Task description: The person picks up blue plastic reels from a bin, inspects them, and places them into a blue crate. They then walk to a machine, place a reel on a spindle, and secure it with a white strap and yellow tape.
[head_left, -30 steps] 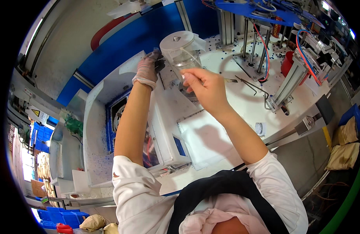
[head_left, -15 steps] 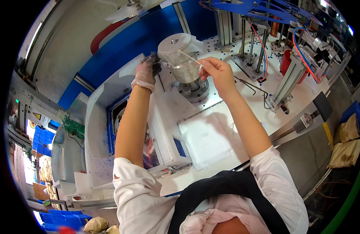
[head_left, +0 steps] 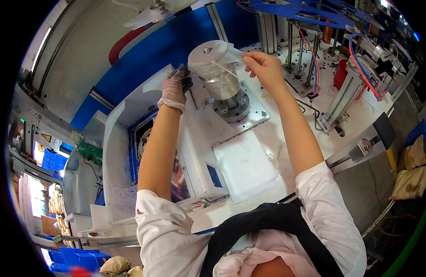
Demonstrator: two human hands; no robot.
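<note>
A clear, tub-shaped plastic bucket (head_left: 212,69) sits upside down over a metal cylinder on a round grey flange (head_left: 232,107). Its white strip handle (head_left: 224,68) slants down across the side facing me. My right hand (head_left: 264,69), bare, is to the right of the bucket with thumb and forefinger pinched; a thin translucent edge seems to run from them toward the bucket. My left hand (head_left: 176,85), in a pale glove with grey fingers, is just left of the bucket. Its fingers are curled, and what they hold is too small to make out.
White film sheets (head_left: 245,166) lie on the machine table nearer me. Left of them stands a white housing (head_left: 194,161) with an opening. Hex keys (head_left: 307,107), a metal post (head_left: 337,99) with air hoses, and a red container (head_left: 341,74) are at the right.
My right hand has moved right and up, away from the bucket's side and its handle. My left hand stays almost in place beside the bucket.
</note>
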